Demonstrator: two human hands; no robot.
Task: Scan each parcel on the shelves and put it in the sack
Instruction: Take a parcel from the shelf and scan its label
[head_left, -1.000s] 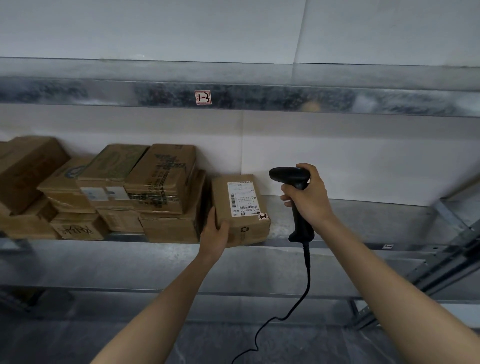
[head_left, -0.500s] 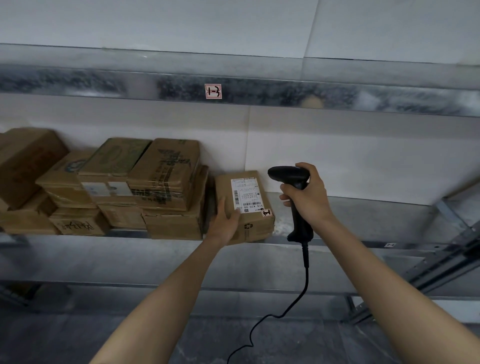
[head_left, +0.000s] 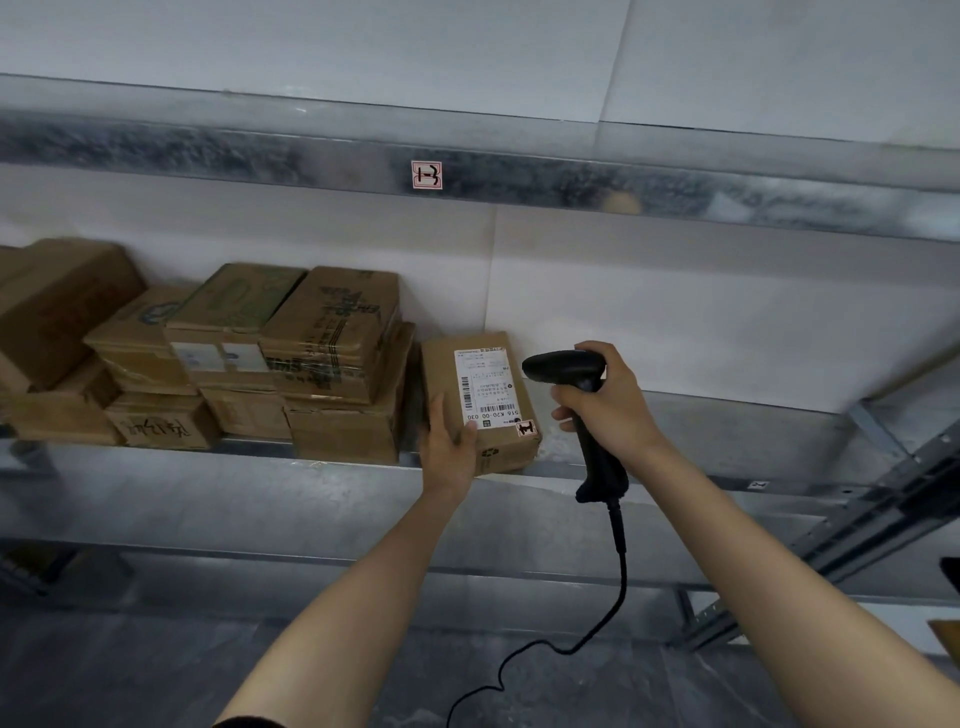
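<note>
A small brown cardboard parcel (head_left: 493, 452) with a white barcode label lies on the metal shelf (head_left: 727, 421), at the right end of a row of boxes. My left hand (head_left: 447, 441) grips its near left corner, fingers on top beside the label. My right hand (head_left: 602, 400) holds a black corded barcode scanner (head_left: 563, 366) by its handle, just right of the parcel, with the scanner head pointing left over the label. No sack is in view.
Several stacked brown boxes (head_left: 327, 353) fill the shelf left of the parcel. An upper shelf beam (head_left: 571, 182) with a small red tag runs overhead. Slanted metal uprights (head_left: 883, 499) stand at the right. The scanner cable (head_left: 618, 571) hangs down toward the floor.
My left hand slid up from the parcel's near edge onto its top beside the label. The scanner hand has stayed beside the parcel. The view shifted slightly.
</note>
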